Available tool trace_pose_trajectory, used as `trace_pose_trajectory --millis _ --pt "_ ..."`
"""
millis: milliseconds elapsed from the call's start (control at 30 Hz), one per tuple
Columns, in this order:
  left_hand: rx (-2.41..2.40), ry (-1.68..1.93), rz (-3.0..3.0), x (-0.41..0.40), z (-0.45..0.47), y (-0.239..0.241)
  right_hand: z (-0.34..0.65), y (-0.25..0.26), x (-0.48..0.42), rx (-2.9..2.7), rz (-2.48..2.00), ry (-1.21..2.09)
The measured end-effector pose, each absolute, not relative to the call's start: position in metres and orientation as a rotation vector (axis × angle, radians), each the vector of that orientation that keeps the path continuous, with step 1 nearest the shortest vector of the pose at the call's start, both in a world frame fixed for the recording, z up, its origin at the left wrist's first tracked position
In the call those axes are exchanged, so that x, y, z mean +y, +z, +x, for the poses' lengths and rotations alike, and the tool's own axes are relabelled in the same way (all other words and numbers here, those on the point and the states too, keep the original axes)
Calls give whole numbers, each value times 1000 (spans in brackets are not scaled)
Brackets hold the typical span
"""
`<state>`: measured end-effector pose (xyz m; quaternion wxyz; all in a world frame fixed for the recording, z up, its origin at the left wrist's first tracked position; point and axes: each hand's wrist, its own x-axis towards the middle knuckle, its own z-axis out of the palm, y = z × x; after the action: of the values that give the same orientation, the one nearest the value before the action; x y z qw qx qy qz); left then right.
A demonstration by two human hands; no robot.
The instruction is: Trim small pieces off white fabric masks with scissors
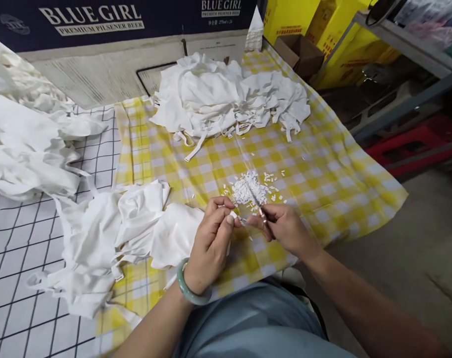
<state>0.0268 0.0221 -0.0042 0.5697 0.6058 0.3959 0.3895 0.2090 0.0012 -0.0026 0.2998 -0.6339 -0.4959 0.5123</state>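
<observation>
My left hand (213, 243), with a green bangle at the wrist, pinches an edge of a white garment (177, 231) between thumb and fingers. The rest of that soft cloth lies to the left of the hand. In my right hand (285, 226) is a small pair of metal scissors (262, 215); one blade points up and away over a heap of small white snippets (248, 189). The fingertips of both hands are close together, just on the near side of the heap. Exactly where the cloth edge meets the scissors is too small to make out.
More white garments (211, 94) lie piled at the back, with straps hanging forward. Another white pile (21, 144) is at the left. A beer carton (99, 54) stands behind the yellow checked cloth (315, 169). A metal shelf (408, 44) stands at the right.
</observation>
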Motion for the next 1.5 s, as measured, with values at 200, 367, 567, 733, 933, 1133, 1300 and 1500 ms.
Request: trace_pose_trajectory --millis 200,367,567,733,933,1133,1300,1500 --pt "957 932 1114 6 -36 28 220 5 14 -1375 -1356 1266" --pt "1264 1328 949 -5 -130 48 196 -2 35 -1601 -1379 1194" --pt "1227 1512 944 -8 -143 51 120 -6 50 -1899 -1146 1369" --pt "905 1518 1299 22 -123 86 64 0 63 -1627 -860 1608" --pt "1480 1566 1649 68 -150 61 64 18 119 -1179 -807 1336" --pt "1553 1361 1424 46 -149 34 80 22 145 -1047 -883 1228" --pt "1226 1425 1462 37 -140 83 73 70 135 -1240 -826 1349" --pt "862 1033 1796 -9 -112 127 77 136 97 -1314 -630 1334"
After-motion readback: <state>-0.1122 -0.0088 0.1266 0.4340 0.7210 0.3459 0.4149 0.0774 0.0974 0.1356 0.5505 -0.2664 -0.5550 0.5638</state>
